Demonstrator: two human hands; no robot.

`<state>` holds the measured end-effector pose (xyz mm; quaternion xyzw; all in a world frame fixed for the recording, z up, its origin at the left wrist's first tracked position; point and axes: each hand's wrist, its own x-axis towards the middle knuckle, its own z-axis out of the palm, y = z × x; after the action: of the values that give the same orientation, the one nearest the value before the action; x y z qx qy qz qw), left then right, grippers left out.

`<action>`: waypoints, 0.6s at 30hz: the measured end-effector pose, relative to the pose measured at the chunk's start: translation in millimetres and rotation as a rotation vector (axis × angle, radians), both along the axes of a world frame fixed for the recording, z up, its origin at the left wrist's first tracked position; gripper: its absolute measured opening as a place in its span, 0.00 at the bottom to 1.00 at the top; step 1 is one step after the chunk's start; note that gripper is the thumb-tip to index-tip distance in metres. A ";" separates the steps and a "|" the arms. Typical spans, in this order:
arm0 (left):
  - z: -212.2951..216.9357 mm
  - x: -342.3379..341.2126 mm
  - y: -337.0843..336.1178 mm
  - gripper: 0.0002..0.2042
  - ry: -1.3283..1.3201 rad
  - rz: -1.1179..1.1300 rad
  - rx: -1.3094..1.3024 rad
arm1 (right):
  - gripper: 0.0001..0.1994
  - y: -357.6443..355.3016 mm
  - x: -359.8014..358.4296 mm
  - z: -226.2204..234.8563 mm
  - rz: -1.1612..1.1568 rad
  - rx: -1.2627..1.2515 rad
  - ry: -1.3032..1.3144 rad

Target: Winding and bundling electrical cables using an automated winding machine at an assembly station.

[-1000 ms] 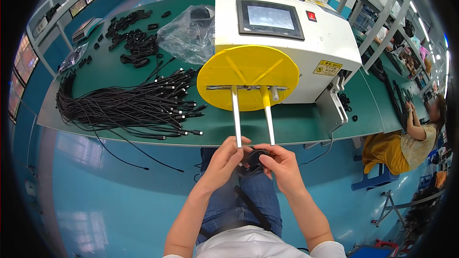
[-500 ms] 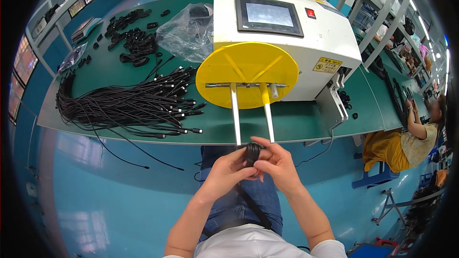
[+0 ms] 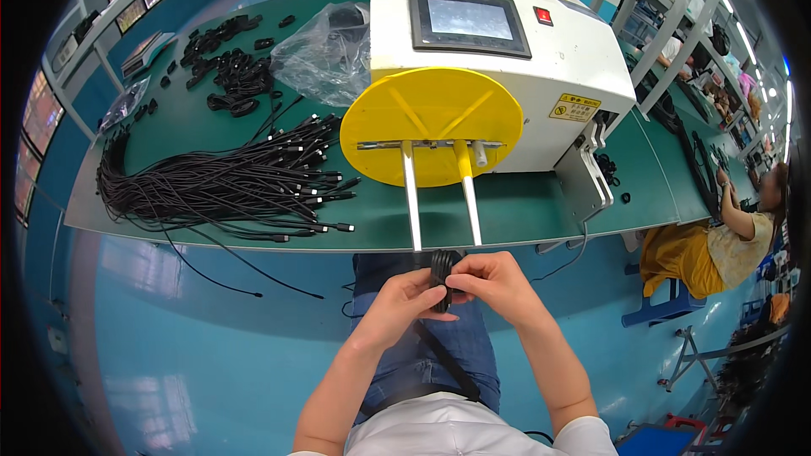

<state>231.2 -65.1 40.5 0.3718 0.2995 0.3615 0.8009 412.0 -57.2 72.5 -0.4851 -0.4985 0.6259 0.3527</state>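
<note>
My left hand (image 3: pixel 405 302) is curled around a small black coil of cable (image 3: pixel 442 274), fingers folded over its lower side and thumb pressed against it. My right hand (image 3: pixel 492 280) closes on the same coil from the other side, fingertips pinching its upper edge, so both hands grip it together. The coil sits between them, upright, held in the air above my lap and just in front of the near edge of the desk (image 3: pixel 524 211).

Directly above the coil, two pale rods (image 3: pixel 412 203) reach down toward my hands from a round yellow disc (image 3: pixel 431 122); the coil's top lies right at their lower ends, though I cannot tell whether it touches them. The disc is mounted on the front of a white machine (image 3: pixel 574 59) with a dark screen (image 3: pixel 467 21) and a red button (image 3: pixel 544 15).

To my left on the green desk lies a large bundle of loose black cables (image 3: pixel 211 186), a few ends hanging over the edge. Further back are a heap of finished black coils (image 3: pixel 232 76) and a clear plastic bag (image 3: pixel 325 51). At the far right another person (image 3: pixel 735 232) sits at the neighbouring desk.
</note>
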 end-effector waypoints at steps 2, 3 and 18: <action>-3.9 1.3 1.2 0.20 0.016 -0.001 0.001 | 0.04 1.0 -0.3 7.6 0.040 0.010 -0.122; -1.6 1.7 1.3 0.20 0.015 -0.001 0.002 | 0.04 1.5 -0.3 9.3 0.060 0.017 -0.184; 2.6 6.2 -2.7 0.23 -0.041 0.235 0.112 | 0.21 -6.1 -5.8 -19.8 0.096 0.530 -0.185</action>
<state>237.4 -67.8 43.1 0.3708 0.3041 0.4763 0.7370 406.2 -63.3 52.7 -0.4069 -0.6972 0.4427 0.3902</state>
